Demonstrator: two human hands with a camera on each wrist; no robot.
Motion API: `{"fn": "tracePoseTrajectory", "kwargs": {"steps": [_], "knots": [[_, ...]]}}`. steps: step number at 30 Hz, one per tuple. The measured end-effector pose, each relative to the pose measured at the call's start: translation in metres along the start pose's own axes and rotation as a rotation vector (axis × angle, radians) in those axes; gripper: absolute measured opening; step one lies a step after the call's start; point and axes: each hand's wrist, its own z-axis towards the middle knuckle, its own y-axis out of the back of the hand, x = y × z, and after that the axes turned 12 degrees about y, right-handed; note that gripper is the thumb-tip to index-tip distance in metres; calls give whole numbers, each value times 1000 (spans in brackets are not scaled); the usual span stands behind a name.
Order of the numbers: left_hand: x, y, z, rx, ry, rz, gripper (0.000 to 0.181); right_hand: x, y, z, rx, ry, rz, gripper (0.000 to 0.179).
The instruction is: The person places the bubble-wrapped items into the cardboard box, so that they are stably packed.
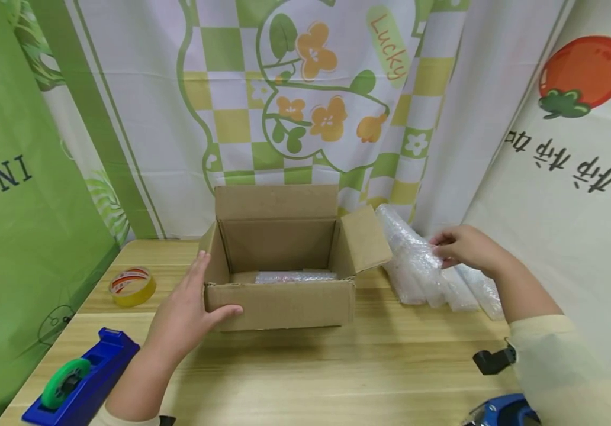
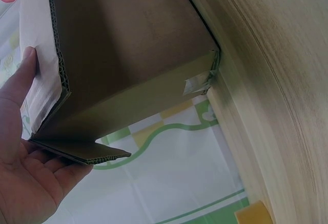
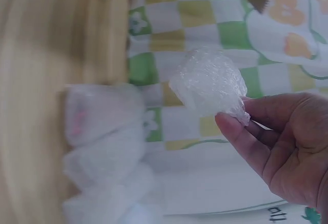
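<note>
An uncovered cardboard box (image 1: 280,306) stands on the table with its flaps spread. Inside it, a bubble-wrapped item (image 1: 296,277) shows over the front wall. My left hand (image 1: 185,310) holds the box's left front corner, thumb on the front flap and fingers under the side flap (image 2: 77,150) in the left wrist view. To the right of the box, my right hand (image 1: 468,249) pinches one end of a bubble-wrapped bundle (image 3: 210,83), lifted off the table. Beneath it lie several more bubble-wrapped bundles (image 3: 105,157); what they contain is mostly hidden.
A yellow tape roll (image 1: 132,287) lies at the table's left. A blue tape dispenser (image 1: 84,378) with a green wheel is at the front left edge. A blue object (image 1: 502,411), partly cut off, sits at the front right. Patterned curtains (image 1: 327,100) hang behind.
</note>
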Motion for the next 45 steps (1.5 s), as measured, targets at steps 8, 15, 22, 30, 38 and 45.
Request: {"fn": "tracePoseTrajectory", "kwargs": {"steps": [8,15,22,30,38,45], "knots": [[0,0,0,-2,1,0,119,33,31,0,-60,46,-117,31],[1,-1,0,-2,0,0,119,59,42,8,-116,86,-154,33],[2,0,0,2,5,-3,119,92,39,19,-159,153,-126,29],[1,0,-1,-5,-5,-9,119,127,25,38,-128,227,-150,23],[1,0,0,4,3,-8,119,148,-1,64,-70,285,-154,18],[1,1,0,5,6,-7,119,155,-30,87,-13,299,-243,14]]}}
